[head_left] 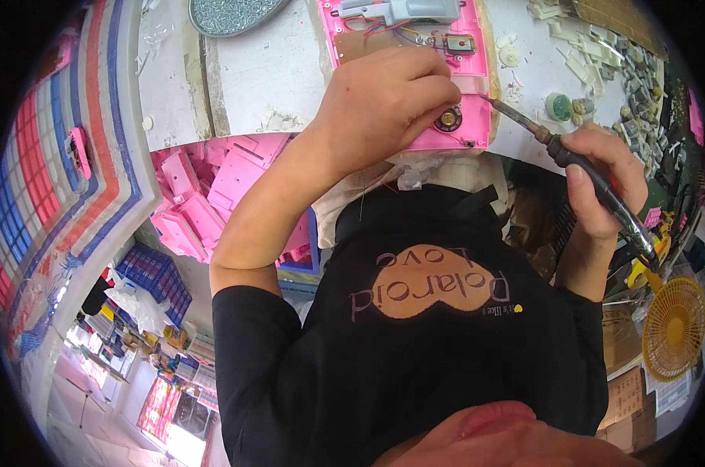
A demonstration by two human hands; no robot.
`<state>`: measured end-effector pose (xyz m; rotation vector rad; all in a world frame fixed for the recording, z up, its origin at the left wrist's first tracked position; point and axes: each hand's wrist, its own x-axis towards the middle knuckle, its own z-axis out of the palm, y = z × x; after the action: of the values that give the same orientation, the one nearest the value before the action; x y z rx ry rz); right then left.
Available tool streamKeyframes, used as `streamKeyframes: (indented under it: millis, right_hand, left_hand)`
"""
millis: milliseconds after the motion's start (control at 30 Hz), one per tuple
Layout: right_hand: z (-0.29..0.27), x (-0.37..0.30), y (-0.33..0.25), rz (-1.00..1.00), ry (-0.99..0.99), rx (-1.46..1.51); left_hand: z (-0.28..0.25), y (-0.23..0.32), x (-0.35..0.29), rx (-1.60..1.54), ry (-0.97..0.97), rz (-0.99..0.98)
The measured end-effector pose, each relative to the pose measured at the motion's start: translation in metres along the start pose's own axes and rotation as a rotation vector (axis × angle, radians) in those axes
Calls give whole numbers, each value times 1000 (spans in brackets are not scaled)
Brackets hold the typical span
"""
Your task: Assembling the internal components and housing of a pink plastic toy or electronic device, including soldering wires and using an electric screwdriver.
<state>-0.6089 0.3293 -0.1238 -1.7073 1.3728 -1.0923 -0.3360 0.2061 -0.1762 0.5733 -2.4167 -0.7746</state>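
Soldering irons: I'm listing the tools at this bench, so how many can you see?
1: the soldering iron is in the right hand, its tip near the right edge of the pink casing. Others may be hidden from view.

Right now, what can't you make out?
Head view: what the left hand pinches, if anything; hidden by its own fingers.
Head view: far end of the pink casing; cut off by top edge.
Head view: whether the tip of the soldering iron touches anything; too small.
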Motion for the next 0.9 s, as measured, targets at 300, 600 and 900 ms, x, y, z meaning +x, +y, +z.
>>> streamKeyframes:
  millis: [300, 600, 900]
  right_hand:
    - [12, 9, 1, -108, -80, -52]
    - [18, 16, -3, -102, -111, -96]
    - [17, 18, -9, -35, -135, -130]
  left_hand:
    - [2, 1, -2, 45, -1, 45]
    - [0, 3, 2, 88, -55, 43]
    - [-3, 6, 4, 126, -116, 19]
